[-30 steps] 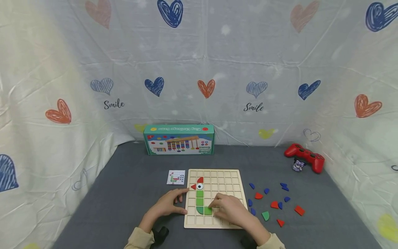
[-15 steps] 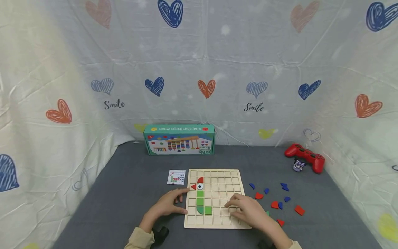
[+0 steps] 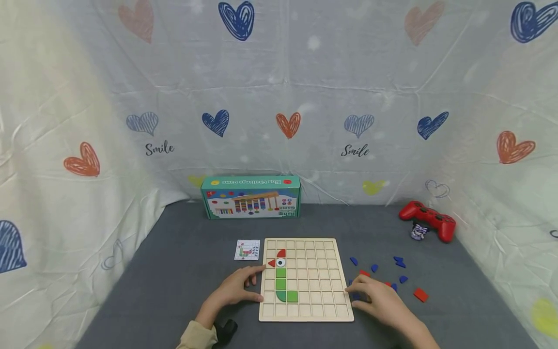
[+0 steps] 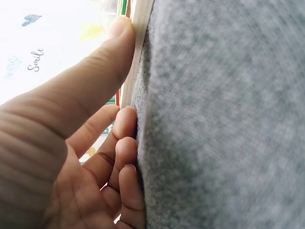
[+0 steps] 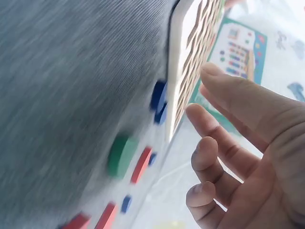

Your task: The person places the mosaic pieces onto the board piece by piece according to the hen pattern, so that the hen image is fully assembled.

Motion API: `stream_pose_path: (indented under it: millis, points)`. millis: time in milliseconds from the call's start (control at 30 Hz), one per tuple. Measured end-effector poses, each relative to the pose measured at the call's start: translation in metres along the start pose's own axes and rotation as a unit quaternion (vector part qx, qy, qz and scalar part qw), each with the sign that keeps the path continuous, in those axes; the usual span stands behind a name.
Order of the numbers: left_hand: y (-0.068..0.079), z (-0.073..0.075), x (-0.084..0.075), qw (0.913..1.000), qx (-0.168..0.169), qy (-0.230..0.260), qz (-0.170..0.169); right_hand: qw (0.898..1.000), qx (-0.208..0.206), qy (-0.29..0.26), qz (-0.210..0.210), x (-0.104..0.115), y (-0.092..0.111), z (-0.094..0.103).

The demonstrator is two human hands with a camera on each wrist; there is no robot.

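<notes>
Right wrist view: the thick green block (image 5: 122, 156) lay on the grey bench (image 3: 187, 242), right of the pale wooden grid board (image 3: 320, 272), below the nearer right hand (image 3: 380, 298), empty, thumb and fingers apart; the left hand (image 3: 233, 285), spread, touched the board's left edge

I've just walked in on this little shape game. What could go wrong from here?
Two small things, perhaps. The right hand is at the right side of the wooden board, close to loose blue pieces, so it might brush them out of place. The left hand touches the board's left edge; a sudden push there could slide the board and maybe jostle the green pieces set on it.
</notes>
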State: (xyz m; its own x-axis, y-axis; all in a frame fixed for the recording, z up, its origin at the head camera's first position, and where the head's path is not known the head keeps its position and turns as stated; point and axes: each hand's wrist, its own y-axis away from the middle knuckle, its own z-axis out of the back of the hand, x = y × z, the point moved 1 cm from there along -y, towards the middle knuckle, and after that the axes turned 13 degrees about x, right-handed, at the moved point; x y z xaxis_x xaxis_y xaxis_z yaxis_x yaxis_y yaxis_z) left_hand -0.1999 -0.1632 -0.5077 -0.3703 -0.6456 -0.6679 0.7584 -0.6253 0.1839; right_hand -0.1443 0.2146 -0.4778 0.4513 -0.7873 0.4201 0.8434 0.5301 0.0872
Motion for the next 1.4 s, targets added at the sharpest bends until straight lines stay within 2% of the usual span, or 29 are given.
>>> stream_pose_path:
  millis: [467,867,1000,1200,1400]
  points:
    - [0.0,0.0,-0.001,1.0,0.0,-0.001,0.007,0.996,0.027,0.038,-0.071,-0.033,0.026,0.004]
    - [-0.001,-0.001,0.002,1.0,-0.002,-0.003,0.005,0.996,0.043,0.042,-0.065,-0.039,0.027,0.002]
    - [-0.001,-0.001,0.001,1.0,-0.003,-0.002,0.004,0.997,0.028,0.048,-0.059,-0.037,0.025,0.002]
    - [-0.001,-0.001,0.001,1.0,-0.002,-0.003,0.001,0.998,-0.008,0.058,-0.03,-0.031,0.021,0.002]
    - [0.0,-0.001,0.001,1.0,-0.003,0.0,0.001,0.998,-0.003,0.056,-0.02,-0.021,0.01,0.002]
